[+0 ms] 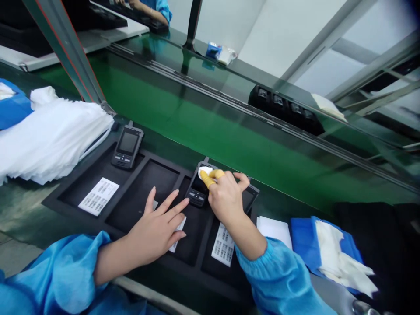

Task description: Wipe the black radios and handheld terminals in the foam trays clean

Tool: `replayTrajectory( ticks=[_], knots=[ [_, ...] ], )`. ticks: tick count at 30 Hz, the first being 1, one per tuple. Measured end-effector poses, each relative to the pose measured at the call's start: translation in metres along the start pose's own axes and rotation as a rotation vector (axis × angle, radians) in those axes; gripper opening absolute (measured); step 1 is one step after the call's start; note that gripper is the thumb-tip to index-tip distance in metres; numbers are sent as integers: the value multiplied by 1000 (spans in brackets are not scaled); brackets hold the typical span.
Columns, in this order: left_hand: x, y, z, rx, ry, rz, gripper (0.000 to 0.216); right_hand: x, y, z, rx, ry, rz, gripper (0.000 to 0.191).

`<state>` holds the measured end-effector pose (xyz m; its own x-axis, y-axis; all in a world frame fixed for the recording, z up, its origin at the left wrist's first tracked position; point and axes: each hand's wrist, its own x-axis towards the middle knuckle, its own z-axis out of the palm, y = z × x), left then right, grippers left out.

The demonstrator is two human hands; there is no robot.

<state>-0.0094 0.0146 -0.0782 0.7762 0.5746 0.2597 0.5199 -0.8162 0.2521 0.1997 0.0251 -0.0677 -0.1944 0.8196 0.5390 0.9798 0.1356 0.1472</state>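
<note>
A black foam tray [98, 173] with several compartments lies in front of me on the green bench. My right hand [225, 197], with yellow finger cots, pinches a small white wipe [204, 170] and presses it on the screen of a black handheld device [197, 192] in the third compartment. My left hand [157, 227] rests flat with fingers spread on the tray, just left of that device, over a white label card [177, 238]. A second black handheld device [127, 146] stands in the leftmost compartment, above another label card [98, 196].
A pile of white foam bags [49, 135] lies at the left beside a blue box [13, 109]. A blue packet of white wipes [331, 251] sits right of the tray. A green conveyor [210, 127] runs behind, with a black tray of devices [285, 107]. Another person's sleeve [160, 8] shows at the top.
</note>
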Motion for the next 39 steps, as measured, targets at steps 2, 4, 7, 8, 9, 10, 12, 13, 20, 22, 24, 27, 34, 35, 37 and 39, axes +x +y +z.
replayTrajectory(
  ticks=[2, 4, 7, 8, 9, 10, 12, 13, 20, 22, 24, 27, 34, 35, 37, 39],
  knots=[
    [0, 0, 1, -6, 9, -2, 27, -16, -8, -6, 44, -10, -54, 24],
    [-1, -1, 2, -13, 11, 2, 28, -29, -15, -12, 92, -16, -107, 25],
    [-1, -2, 3, -15, 2, 9, 29, -25, -16, -12, 100, -8, -140, 24],
    [-1, -2, 3, -14, 1, 8, 29, -18, -14, -9, 72, 1, -133, 24],
    [-1, -2, 3, -13, 1, 7, 29, -9, -11, -6, 33, 13, -113, 23],
    [-2, -2, 3, -12, 2, 5, 29, 0, -7, -3, -9, 18, -83, 23],
    [-2, -1, 3, -10, 0, 1, 29, 12, -2, 1, -68, 0, -28, 23],
    [-2, -1, 3, -10, -4, 1, 29, 13, -2, 2, -73, -18, -21, 23],
    [-2, -2, 3, -17, -1, -1, 29, -25, -24, -12, 100, -60, -151, 23],
    [-2, -1, 4, -13, 11, 0, 29, -18, -21, -11, 78, -56, -133, 23],
    [-1, -1, 3, -10, 12, -8, 30, -3, -10, -7, 21, -48, -91, 21],
    [-1, 0, 2, -11, -3, -19, 28, 13, 11, -1, -48, -39, -14, 23],
    [1, 1, 1, -26, 24, -26, 29, -36, -4, -11, 105, -23, -14, 24],
    [0, 1, 1, -27, 25, -25, 29, -42, -11, -14, 143, -28, -32, 24],
    [0, 0, 2, -20, 22, -18, 29, -42, -21, -19, 190, -26, -66, 23],
    [0, 0, 2, -6, 17, -17, 29, -27, -23, -19, 163, -7, -72, 24]
  ],
)
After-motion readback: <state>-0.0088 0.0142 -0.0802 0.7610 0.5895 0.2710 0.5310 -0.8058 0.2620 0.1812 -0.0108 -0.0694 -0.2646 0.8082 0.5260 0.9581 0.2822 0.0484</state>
